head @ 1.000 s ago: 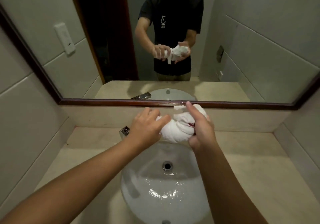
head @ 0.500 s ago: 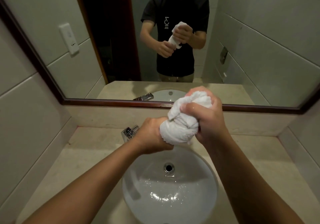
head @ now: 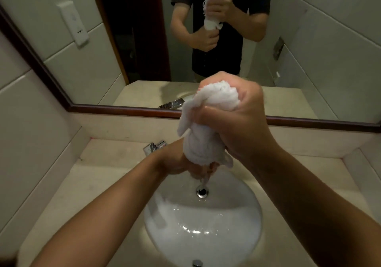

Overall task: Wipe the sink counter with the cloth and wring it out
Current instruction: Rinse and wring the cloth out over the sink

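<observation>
Head view shows your two hands wringing the white cloth above the round white sink. Your right hand is on top, fingers and thumb curled tight round the upper end of the cloth, so that a bunched knob of towelling bulges out above your fist. Your left hand is lower and nearer the tap, wrapped round the bottom end – you can see only the back of the hand and the wrist, since the cloth hides most of your fingers. Between the two grips the cloth stands nearly upright as a twisted roll, with a loose flap hanging off its left side. A thin trickle of water runs from beneath your lower hand straight down toward the drain, and the basin below glistens wet.

The cloth is well clear of the beige counter, held over the back half of the basin. The chrome tap sits on the counter just behind your left wrist (partly hidden by it). Along the wall runs a wood-framed mirror – in it you see your own reflection in a dark T-shirt, both fists stacked on the cloth. A white wall switch plate appears in the reflection at left.
</observation>
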The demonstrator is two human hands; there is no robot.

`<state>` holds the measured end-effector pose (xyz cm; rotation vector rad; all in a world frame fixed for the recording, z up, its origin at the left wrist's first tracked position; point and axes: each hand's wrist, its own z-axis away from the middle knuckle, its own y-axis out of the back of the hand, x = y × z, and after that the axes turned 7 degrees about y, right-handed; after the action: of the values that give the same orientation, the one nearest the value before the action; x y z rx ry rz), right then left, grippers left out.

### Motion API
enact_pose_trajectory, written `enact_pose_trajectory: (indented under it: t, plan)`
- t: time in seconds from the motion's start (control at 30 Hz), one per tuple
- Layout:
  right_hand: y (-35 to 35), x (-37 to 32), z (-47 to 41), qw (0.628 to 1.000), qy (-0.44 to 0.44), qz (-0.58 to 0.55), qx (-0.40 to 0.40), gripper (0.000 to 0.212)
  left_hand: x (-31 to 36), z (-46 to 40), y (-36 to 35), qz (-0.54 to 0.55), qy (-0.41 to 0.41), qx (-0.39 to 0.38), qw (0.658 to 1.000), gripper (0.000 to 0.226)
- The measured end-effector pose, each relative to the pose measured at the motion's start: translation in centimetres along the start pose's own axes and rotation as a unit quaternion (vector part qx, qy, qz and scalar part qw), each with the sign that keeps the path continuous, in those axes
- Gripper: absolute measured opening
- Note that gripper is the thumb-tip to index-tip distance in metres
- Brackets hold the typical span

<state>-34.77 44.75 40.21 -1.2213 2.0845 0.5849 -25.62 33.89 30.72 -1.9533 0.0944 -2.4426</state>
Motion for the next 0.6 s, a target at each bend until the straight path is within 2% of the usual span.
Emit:
enact_pose_trajectory:
  t: [0.13, 0.2, 0.27, 0.33, 0.37, 0.43, 0.5, 0.57, 0.6]
  plan:
    - [-0.2, 0.6, 0.0, 0.999, 0.03, 0.003, 0.014, 0.025, -1.4, -1.6, 0.7, 0.089, -0.047, -0.137, 0.985, 0.038]
    - [0.1, 1.2, 0.1, 0.999, 0.022, -0.01, 0.021, 0.026, -2.0, -2.3, 0.7, 0.101, -0.045, -0.155, 0.982, 0.033]
    - [0.9, 2.3, 0.0, 0.999, 0.003, -0.037, 0.028, 0.018, -1.7, -2.4, 0.5, 0.042, -0.027, -0.06, 0.997, 0.032]
    - [2.0, 3.4, -0.1, 0.996, -0.022, -0.08, 0.046, 0.009, -0.9, -2.0, 0.6, -0.035, -0.026, 0.089, 0.995, 0.037]
    - [2.5, 3.8, -0.1, 0.992, -0.036, -0.11, 0.059, 0.008, -0.3, -1.8, 0.8, -0.054, -0.03, 0.114, 0.992, 0.045]
    - [3.3, 4.3, 0.1, 0.982, -0.059, -0.165, 0.076, 0.011, 0.6, -1.2, 0.9, -0.045, -0.045, 0.077, 0.995, 0.059]
    - [3.4, 4.5, 0.3, 0.976, -0.061, -0.198, 0.072, 0.015, 1.4, -0.4, 1.1, -0.058, -0.014, 0.021, 0.998, 0.064]
    - [3.0, 4.5, 0.2, 0.971, -0.058, -0.223, 0.057, 0.021, 2.2, 0.4, 0.9, -0.109, 0.017, -0.046, 0.993, 0.049]
    - [2.8, 4.3, 0.1, 0.969, -0.057, -0.236, 0.046, 0.023, 2.3, 0.7, 0.6, -0.125, 0.014, -0.05, 0.991, 0.041]
